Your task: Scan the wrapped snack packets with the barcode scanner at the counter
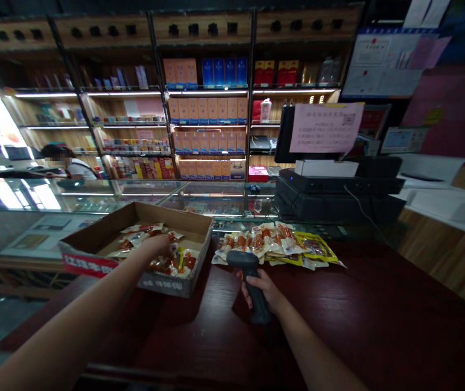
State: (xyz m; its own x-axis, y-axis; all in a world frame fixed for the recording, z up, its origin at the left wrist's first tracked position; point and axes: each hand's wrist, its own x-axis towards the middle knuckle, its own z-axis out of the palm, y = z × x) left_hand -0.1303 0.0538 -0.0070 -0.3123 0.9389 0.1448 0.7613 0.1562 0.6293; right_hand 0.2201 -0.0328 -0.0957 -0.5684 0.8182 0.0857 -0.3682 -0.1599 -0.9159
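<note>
1. Gripping the scanner (258, 304) above the table (330, 320): right hand (268, 289).
2. Left hand (161, 246) is inside the box (167, 285), among packets (190, 262); I cannot tell its grasp.
3. Loose pinching could let slick-looking packets slip.

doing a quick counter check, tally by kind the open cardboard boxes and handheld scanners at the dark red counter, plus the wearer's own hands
Open cardboard box: 1
Handheld scanner: 1
Hands: 2 (left hand at the box, right hand around the scanner)
Total: 4
</note>
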